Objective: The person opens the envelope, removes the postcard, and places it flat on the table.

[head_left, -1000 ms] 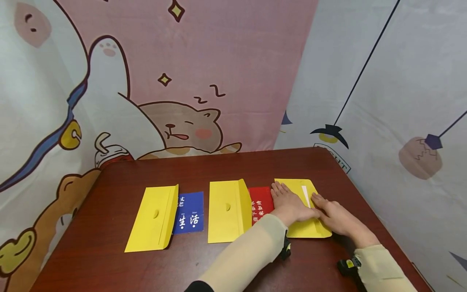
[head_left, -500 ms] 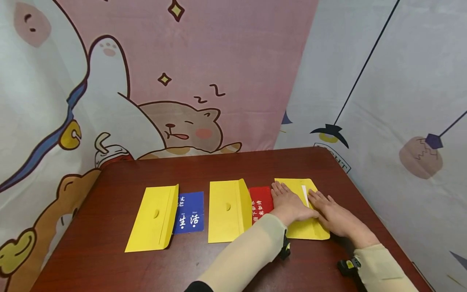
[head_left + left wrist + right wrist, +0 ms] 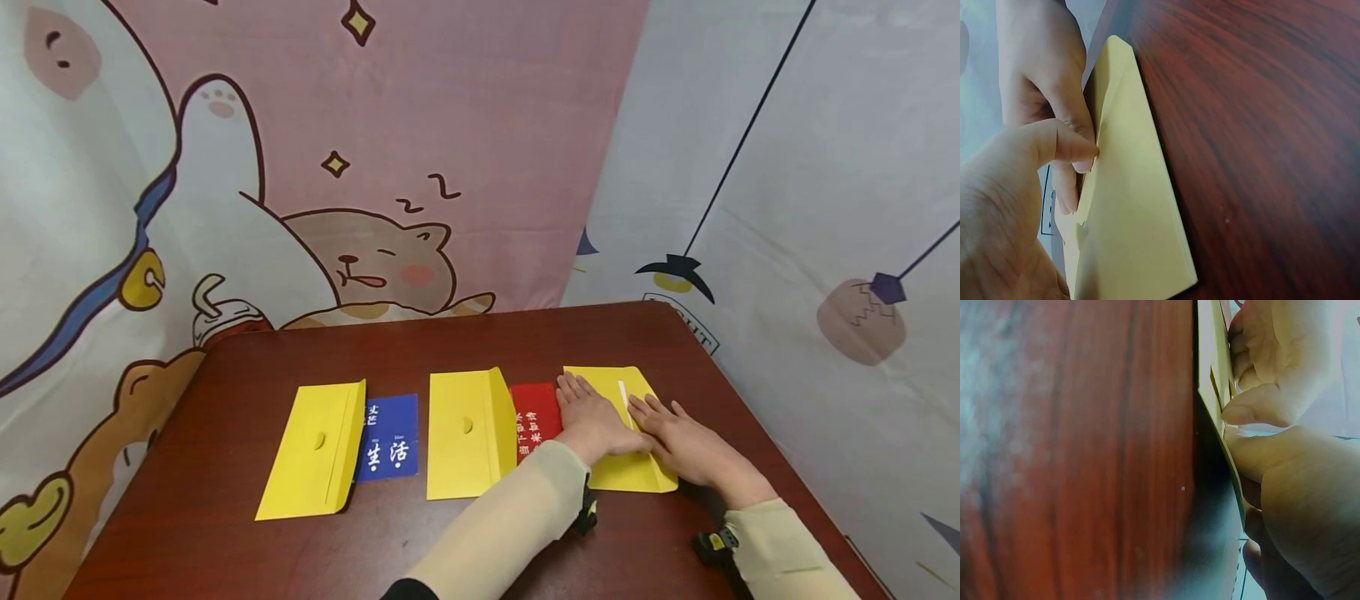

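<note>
At the right of the table lies a yellow envelope (image 3: pixel 611 475) with a narrow white strip (image 3: pixel 623 398) showing near its right side. My left hand (image 3: pixel 592 421) rests on it, fingers straight and thumb stretched toward the flap. My right hand (image 3: pixel 693 442) lies over the envelope's right-hand flap (image 3: pixel 1109 65) with its fingers extended. Both thumbs come close together near the flap in the right wrist view, where the left hand (image 3: pixel 1275 362) is beyond the right hand (image 3: pixel 1310 487). The hands cover much of the envelope.
Left of my left hand, a red card (image 3: pixel 534 408) sticks out from under a second yellow envelope (image 3: pixel 459 433). Farther left, a blue card (image 3: pixel 388 437) lies partly under a third yellow envelope (image 3: pixel 311 450). The brown table (image 3: pixel 390 542) meets a cartoon-printed cloth (image 3: pixel 510 167) behind it.
My right hand has shifted slightly left over the envelope, and the flap's right edge has come in with it. The white strip shows narrower. My left hand has stayed in place.
</note>
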Motion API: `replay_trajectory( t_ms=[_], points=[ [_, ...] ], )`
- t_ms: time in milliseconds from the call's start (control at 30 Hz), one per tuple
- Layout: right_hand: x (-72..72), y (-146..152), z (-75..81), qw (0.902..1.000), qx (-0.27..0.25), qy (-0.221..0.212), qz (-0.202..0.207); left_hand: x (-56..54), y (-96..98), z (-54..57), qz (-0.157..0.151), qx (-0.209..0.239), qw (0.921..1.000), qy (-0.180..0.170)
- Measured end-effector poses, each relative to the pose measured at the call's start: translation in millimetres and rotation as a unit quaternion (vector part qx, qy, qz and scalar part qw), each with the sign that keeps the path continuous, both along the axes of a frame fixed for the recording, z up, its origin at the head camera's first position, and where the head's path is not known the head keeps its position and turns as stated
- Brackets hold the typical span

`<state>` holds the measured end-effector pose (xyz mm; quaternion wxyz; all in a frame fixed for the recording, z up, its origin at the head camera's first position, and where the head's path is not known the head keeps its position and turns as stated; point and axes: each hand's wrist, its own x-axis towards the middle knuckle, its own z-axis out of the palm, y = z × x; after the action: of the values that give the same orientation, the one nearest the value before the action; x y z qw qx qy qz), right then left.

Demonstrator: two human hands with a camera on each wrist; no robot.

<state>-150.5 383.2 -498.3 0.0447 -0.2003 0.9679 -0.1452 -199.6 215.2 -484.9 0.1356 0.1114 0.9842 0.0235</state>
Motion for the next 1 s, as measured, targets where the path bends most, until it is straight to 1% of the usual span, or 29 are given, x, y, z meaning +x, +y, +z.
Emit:
replay_trajectory(
  t_ms=[300,500,700,867,1000],
  points=[
    [-2.0,0.5,0.3,0.9999,0.003,-0.007,-0.013,-0.5,3.5,-3.4,0.009,0.008,0.9999,0.001],
    [-3.0,1.0,0.2,0.9999,0.003,-0.009,-0.014,-0.3,3.1,-0.3,0.012,0.008,0.9999,0.001],
    [-3.8,-1.0,2.0,0.9999,0.008,-0.002,-0.012,-0.4,1.4,2.1,0.011,0.012,0.9999,-0.001],
    [-2.7,-1.5,2.3,0.9997,0.023,0.0,-0.011,-0.9,1.0,2.1,0.013,0.011,0.9998,-0.007],
    [-1.9,-1.9,3.0,0.9984,0.053,0.018,-0.01,-0.9,0.8,1.7,0.013,0.015,0.9998,-0.009]
  ],
)
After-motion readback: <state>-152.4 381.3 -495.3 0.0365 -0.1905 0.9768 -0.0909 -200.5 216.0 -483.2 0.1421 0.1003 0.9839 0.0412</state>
